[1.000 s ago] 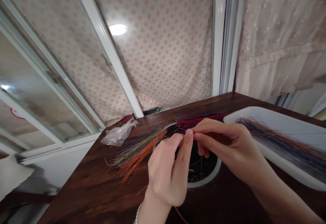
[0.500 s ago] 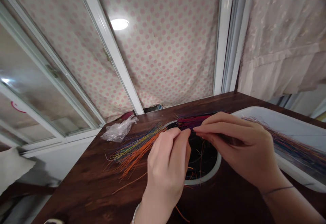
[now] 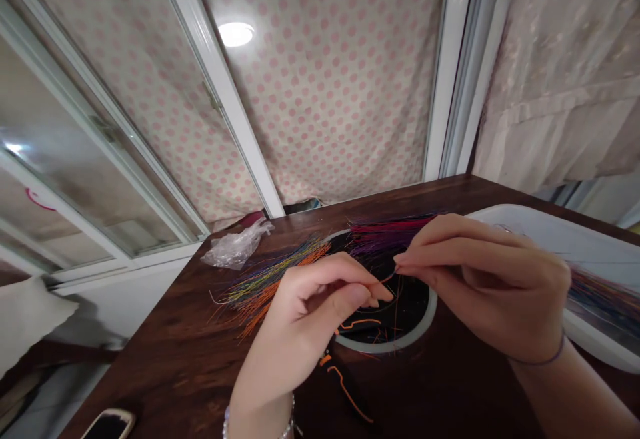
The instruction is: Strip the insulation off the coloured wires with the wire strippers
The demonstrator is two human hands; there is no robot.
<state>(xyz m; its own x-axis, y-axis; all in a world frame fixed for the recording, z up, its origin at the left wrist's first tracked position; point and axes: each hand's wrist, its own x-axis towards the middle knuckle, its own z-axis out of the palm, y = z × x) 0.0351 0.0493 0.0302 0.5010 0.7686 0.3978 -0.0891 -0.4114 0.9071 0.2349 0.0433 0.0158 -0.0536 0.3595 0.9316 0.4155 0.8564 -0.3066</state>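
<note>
My left hand (image 3: pixel 310 312) is pinched around a thin orange strand (image 3: pixel 386 280) above a round black-lined dish with a white rim (image 3: pixel 385 346). My right hand (image 3: pixel 485 279) pinches from the other side, and its fingertips are close to the strand's far end. Just behind the right fingers, a bunch of red and purple strands (image 3: pixel 385 236) fans out over the dish. To the left lies a multicoloured fan of strands (image 3: pixel 275 286), mostly orange, yellow and blue, near my left hand.
Bent orange strands (image 3: pixel 345 386) lie on the dark wooden table (image 3: pixel 165 379). A white tray (image 3: pixel 545 214) holding coloured strands (image 3: pixel 605 299) sits at the right. A crumpled plastic bag (image 3: pixel 237 246) lies at the far edge, and a phone (image 3: pixel 107 424) sits at the near left.
My left hand has drawn down and left, turning its fingers toward the right hand. Bent orange strands now show below the dish. The view has shifted, bringing a phone in at bottom left.
</note>
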